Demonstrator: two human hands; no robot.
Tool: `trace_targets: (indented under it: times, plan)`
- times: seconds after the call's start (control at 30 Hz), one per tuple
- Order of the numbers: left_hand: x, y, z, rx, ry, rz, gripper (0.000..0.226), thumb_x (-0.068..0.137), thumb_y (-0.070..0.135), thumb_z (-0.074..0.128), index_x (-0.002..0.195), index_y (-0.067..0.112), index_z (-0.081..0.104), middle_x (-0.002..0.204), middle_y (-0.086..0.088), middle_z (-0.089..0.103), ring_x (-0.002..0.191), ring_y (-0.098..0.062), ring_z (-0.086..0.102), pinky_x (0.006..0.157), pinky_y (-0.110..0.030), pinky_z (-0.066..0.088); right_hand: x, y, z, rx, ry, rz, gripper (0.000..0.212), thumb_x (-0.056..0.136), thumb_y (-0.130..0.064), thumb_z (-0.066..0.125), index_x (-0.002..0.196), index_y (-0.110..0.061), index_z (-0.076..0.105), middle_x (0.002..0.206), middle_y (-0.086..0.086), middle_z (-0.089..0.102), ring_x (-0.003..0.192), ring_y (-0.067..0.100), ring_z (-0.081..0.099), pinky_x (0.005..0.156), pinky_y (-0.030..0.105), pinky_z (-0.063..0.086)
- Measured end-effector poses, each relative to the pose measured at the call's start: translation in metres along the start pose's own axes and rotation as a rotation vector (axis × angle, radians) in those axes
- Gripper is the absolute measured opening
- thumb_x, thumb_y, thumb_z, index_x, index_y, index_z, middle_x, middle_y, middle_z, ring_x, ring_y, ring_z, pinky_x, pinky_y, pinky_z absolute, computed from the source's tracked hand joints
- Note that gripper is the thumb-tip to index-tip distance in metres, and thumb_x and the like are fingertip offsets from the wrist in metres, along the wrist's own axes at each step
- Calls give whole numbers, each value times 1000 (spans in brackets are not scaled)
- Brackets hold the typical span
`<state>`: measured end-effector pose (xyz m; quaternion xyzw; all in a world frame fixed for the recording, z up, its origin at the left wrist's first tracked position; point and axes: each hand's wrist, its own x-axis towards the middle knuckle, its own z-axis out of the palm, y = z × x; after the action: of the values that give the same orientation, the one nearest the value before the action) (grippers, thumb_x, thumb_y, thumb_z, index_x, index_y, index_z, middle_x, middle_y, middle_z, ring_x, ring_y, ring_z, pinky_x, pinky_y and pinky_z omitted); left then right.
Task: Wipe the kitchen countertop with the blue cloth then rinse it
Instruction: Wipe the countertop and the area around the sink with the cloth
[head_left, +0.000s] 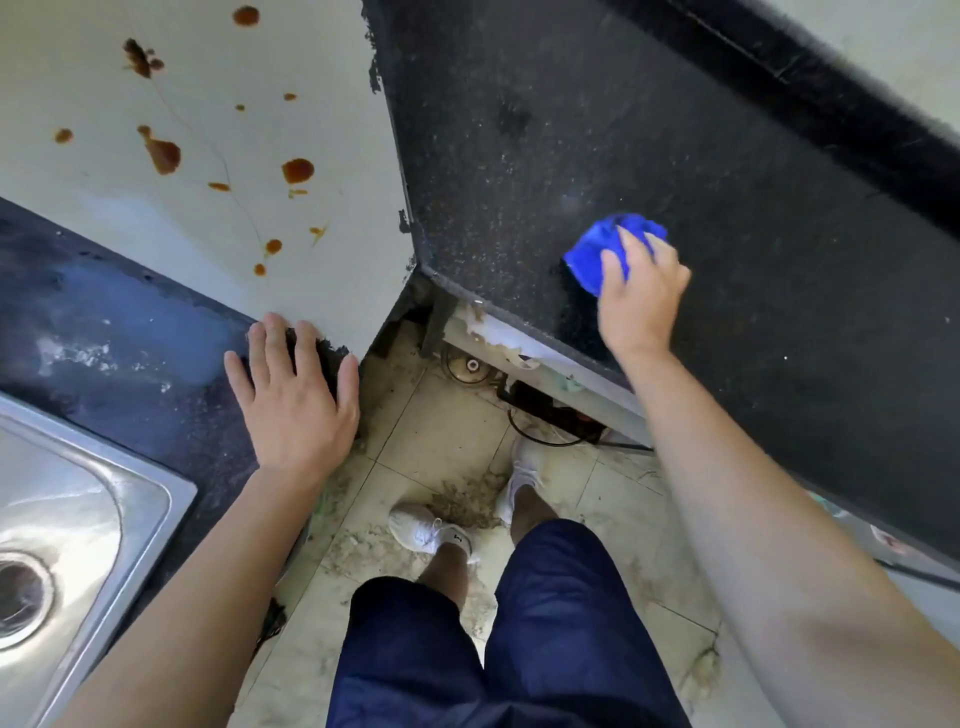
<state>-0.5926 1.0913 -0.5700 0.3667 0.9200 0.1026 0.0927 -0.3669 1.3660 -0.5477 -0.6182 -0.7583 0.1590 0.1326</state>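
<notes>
Currently: steel sink (78, 519) sits far left. Left hand (293, 400) lies flat, fingers spread, on the dark counter (130, 322) beside the stained wall (208, 234). Right hand (641, 301) grips the bunched blue cloth (592, 252) on the black countertop (519, 156), near its front edge.

No legible text or labels.

Both my arms stretched out.
My left hand (293, 400) lay flat, fingers (270, 353) spread; my right hand (641, 296) gripped the blue cloth (587, 254).
</notes>
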Motion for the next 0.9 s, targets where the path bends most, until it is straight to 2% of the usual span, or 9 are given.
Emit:
trace_targets:
  times: [0.07,0.2,0.3,0.43,0.5,0.57,0.63,0.8,0.9]
  plan:
    - [3,22,1,-4,-30,41,63,101,52,31,147,10,35,160,-22,22,150,-36,14,120,-60,6,1,43,-17,-40,-6,99,44,100,-35,42,136,-16,59,142,15,50,124,39,46,103,31,26]
    - [12,93,8,-17,-95,312,66,102,55,25,156,18,23,165,-17,10,153,-34,4,122,-57,1,-22,96,-52,0,-3,191,39,104,-30,46,139,-17,57,147,11,45,125,37,39,109,31,28]
    - [20,153,21,1,-135,514,62,104,53,28,156,20,26,165,-17,10,152,-35,5,121,-58,8,-26,140,-84,6,159,250,40,105,-30,46,140,-15,56,149,10,44,127,34,37,102,19,22]
    - [14,211,46,106,-261,638,65,102,56,18,158,22,21,166,-14,5,153,-33,0,122,-57,5,-21,222,-123,-33,368,533,47,104,-36,39,144,-14,50,151,13,42,131,36,39,94,19,21]
    - [7,220,59,163,-321,636,68,100,58,12,159,24,14,166,-12,-1,153,-32,-6,122,-57,1,-30,258,-124,-70,315,737,50,105,-36,37,149,-15,43,155,14,36,134,38,38,99,27,22]
    - [5,219,63,185,-317,630,67,101,57,12,159,25,11,166,-12,-4,153,-32,-9,122,-57,0,-44,273,-109,-134,172,826,50,106,-34,36,154,-20,35,162,14,24,135,42,34,110,35,21]
    - [7,216,63,182,-311,642,64,102,55,16,159,25,13,167,-11,-2,153,-31,-8,122,-55,0,-50,270,-91,-189,158,758,50,106,-33,38,154,-22,35,164,13,19,130,46,34,114,41,23]
    - [12,207,56,185,-296,683,61,104,52,18,158,24,21,166,-11,6,154,-29,0,123,-55,5,-13,205,-61,-186,106,450,47,104,-30,43,150,-25,44,162,10,25,126,43,37,109,43,28]
    - [13,186,44,121,-230,512,59,105,49,21,157,20,21,166,-14,6,153,-31,1,123,-54,3,4,135,-31,-148,31,150,45,100,-26,49,145,-24,50,158,12,34,119,41,42,103,45,34]
